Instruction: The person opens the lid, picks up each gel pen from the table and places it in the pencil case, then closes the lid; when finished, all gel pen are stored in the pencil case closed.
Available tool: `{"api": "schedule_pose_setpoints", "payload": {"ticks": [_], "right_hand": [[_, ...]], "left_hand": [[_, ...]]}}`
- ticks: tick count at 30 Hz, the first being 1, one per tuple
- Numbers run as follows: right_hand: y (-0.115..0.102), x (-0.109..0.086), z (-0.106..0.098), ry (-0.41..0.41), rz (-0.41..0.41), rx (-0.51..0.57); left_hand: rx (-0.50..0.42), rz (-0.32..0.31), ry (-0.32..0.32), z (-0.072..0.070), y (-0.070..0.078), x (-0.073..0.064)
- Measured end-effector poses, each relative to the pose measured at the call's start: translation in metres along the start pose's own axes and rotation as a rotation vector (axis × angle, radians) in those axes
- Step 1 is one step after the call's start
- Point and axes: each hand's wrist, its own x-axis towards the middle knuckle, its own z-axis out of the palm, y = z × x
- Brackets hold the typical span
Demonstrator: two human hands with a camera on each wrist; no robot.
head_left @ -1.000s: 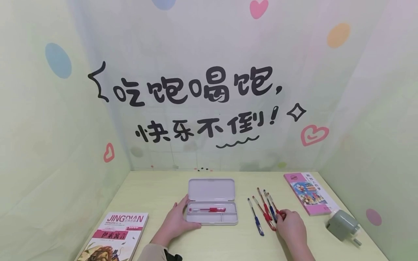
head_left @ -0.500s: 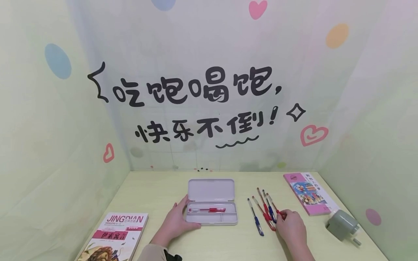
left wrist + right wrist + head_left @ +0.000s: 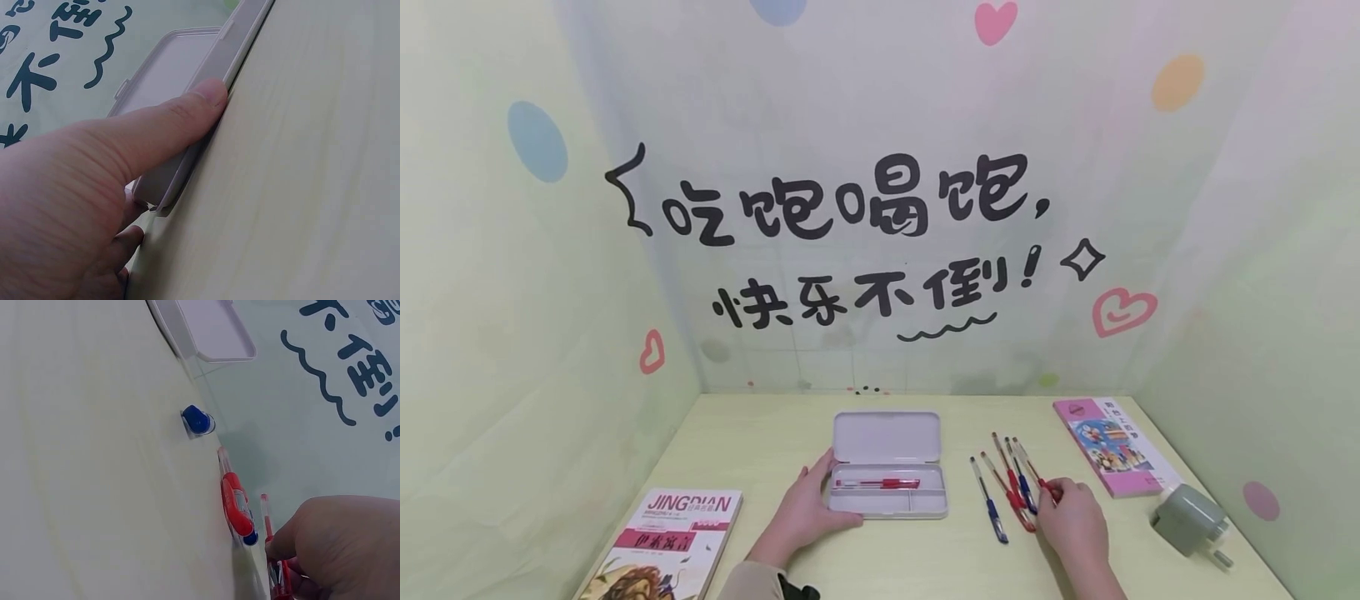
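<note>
My left hand (image 3: 808, 508) holds the left end of an open, pale lilac pencil case (image 3: 890, 503). Its thumb lies along the front wall in the left wrist view, while the other fingers reach behind the left end, partly hidden. In the case's long rear compartment lies a red gel pen (image 3: 895, 483). To the right, my right hand (image 3: 1072, 521) pinches another red pen (image 3: 270, 540) between thumb and fingers. Beside that hand several red and blue pens (image 3: 1021, 498) lie fanned together on the table. A blue pen (image 3: 992, 510) lies slightly apart, on the side toward the case.
A white and pink book (image 3: 673, 533) lies at the front left of the table (image 3: 760, 433). At the back right is a pink book (image 3: 1105, 446), with a grey-green pencil sharpener (image 3: 1191, 521) in front of it. Printed fabric walls (image 3: 850, 358) enclose the back and sides.
My right hand and the red pen it pinches have shifted very slightly away from the body. The left hand and the pencil case stay put.
</note>
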Motion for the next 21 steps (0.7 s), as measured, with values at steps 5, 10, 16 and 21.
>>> {"api": "schedule_pose_setpoints", "payload": {"ticks": [5,10,16,21], "right_hand": [[-0.006,0.001,0.002,0.037,-0.053,-0.021],[-0.024,-0.002,0.005,0.057,-0.083,-0.006],[-0.047,-0.010,0.013,0.064,-0.163,0.036],[-0.066,-0.012,0.026,0.087,-0.255,0.026]], "left_hand": [[0.005,-0.003,0.000,0.002,-0.002,0.000],[0.009,0.001,0.001,0.003,-0.004,0.002],[0.006,0.000,0.001,0.003,-0.004,0.002],[0.010,-0.002,0.002,0.002,-0.002,0.001]]}}
